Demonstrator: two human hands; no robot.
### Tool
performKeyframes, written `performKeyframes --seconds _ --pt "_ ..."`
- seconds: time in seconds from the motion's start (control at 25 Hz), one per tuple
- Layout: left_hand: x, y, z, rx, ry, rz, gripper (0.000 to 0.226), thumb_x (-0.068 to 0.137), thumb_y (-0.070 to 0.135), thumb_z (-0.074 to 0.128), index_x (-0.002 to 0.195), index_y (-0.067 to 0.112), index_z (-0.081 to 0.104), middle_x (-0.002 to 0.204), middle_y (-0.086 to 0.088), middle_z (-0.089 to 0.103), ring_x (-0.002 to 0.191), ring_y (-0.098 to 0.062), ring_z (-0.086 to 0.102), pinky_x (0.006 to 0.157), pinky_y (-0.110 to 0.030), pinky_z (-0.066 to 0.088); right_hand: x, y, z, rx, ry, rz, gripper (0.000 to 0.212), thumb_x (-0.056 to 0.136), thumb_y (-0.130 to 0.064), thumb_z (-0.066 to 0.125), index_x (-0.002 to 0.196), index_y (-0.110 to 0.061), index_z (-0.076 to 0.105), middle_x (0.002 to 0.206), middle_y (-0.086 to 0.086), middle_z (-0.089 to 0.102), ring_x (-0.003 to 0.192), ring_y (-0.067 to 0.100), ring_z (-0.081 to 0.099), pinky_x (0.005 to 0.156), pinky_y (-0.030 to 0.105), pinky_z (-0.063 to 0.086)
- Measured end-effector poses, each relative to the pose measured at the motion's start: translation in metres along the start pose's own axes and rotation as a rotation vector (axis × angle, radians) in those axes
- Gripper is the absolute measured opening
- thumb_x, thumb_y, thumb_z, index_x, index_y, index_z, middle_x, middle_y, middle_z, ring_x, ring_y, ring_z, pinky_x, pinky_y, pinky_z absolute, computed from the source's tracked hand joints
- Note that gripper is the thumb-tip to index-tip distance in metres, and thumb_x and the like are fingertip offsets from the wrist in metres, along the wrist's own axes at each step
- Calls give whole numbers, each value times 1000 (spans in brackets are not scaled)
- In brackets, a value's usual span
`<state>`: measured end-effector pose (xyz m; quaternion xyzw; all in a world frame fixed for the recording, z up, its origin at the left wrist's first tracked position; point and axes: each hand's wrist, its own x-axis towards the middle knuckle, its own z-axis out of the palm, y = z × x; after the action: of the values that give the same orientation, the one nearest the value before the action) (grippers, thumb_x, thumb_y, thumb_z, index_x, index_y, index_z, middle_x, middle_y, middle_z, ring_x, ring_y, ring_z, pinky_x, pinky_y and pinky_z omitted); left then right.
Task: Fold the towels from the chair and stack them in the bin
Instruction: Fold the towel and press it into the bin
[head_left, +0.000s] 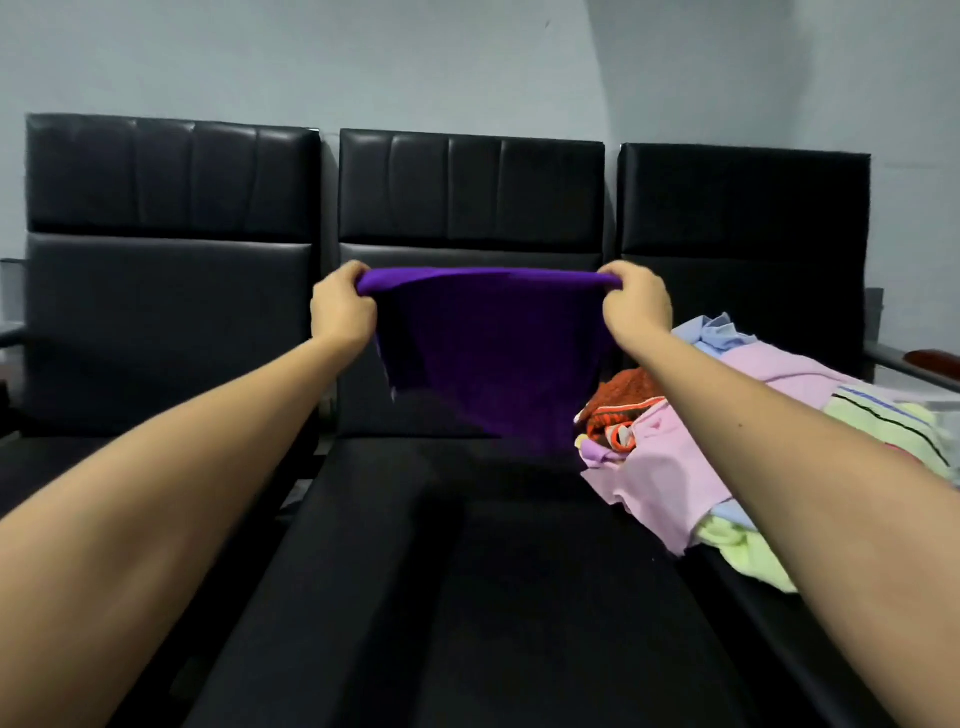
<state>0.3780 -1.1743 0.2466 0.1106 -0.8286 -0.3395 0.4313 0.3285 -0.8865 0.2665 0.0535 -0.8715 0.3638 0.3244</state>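
A purple towel (488, 353) hangs in the air above the middle black chair seat (467, 545). My left hand (340, 306) grips its upper left corner and my right hand (636, 304) grips its upper right corner, so the top edge is stretched level between them. The towel's lower end tapers down close to the back of the seat. A heap of unfolded towels (727, 441) in pink, orange, light blue and pale green lies on the right chair, partly under my right forearm. No bin is in view.
Three black padded chairs stand side by side against a pale wall; the left chair (166, 291) carries nothing visible. A dark armrest (914, 364) runs along the far right edge, with a reddish-brown object behind it.
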Motion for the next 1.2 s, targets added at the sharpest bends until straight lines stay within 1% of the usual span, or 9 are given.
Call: performKeyframes --seconds 0.12,0.24,0.32,0.48,0.56,0.68,0.96,1.12,1.2 --pt "-6 -5 -21 10 -130 58 39 78 -8 48 105 11 68 100 -15 67 95 -23 61 76 -26 46 -13 14 -2 -1 -85 -61 41 83 1 44 107 -20 70 110 11 68 107 31 59 89 34 44" --pt "-26 -26 -42 22 -746 -48 17 85 -1 63 95 13 66 80 -8 65 64 -4 60 52 -11 46 -39 45 -7 -20 -469 -85 25 86 -1 57 105 -10 71 95 12 68 89 21 60 68 22 45" --pt "-49 -48 -45 176 -1103 -208 10 85 3 66 88 13 65 68 -1 68 52 -3 60 50 -14 50 -62 62 -9 -126 -816 -82 16 84 -1 62 94 -10 71 80 9 62 76 19 55 53 19 42" --pt "-99 -93 -31 395 -1594 -447 15 90 5 59 100 16 61 88 1 69 75 -10 65 70 -23 54 -112 86 6 -241 -1489 215 19 88 2 57 92 -14 66 75 -4 70 73 10 65 66 20 50" --pt "-114 -106 -28 433 -1737 -517 18 93 7 55 108 17 57 99 0 66 86 -12 63 75 -23 53 -128 95 18 -222 -1675 335 24 90 5 51 93 -15 64 73 -8 73 69 6 69 70 22 55" --pt "-112 -122 -28 375 -1650 -546 20 93 9 56 112 15 57 106 -3 64 93 -17 61 80 -26 52 -130 101 32 -220 -1584 319 23 89 2 54 89 -18 64 78 -7 72 76 8 67 78 25 52" --pt "-81 -140 -2 197 -1016 -487 21 95 13 53 116 11 57 85 -3 62 69 -13 56 55 -20 45 -106 107 70 35 -965 375 14 87 -3 55 88 -16 61 88 10 57 68 15 53 53 19 40" --pt "-90 -139 37 479 -795 -94 50 88 16 59 134 4 44 133 -15 53 120 -27 52 94 -28 43 -109 122 100 -236 -810 318 65 83 -22 61 143 -17 37 142 14 43 126 27 44 100 33 42" --pt "-114 -124 59 354 -856 119 47 91 17 55 136 9 47 138 -10 51 126 -24 49 101 -26 37 -122 121 108 -332 -762 280 65 86 -21 54 146 -15 31 142 14 44 127 29 45 106 38 38"
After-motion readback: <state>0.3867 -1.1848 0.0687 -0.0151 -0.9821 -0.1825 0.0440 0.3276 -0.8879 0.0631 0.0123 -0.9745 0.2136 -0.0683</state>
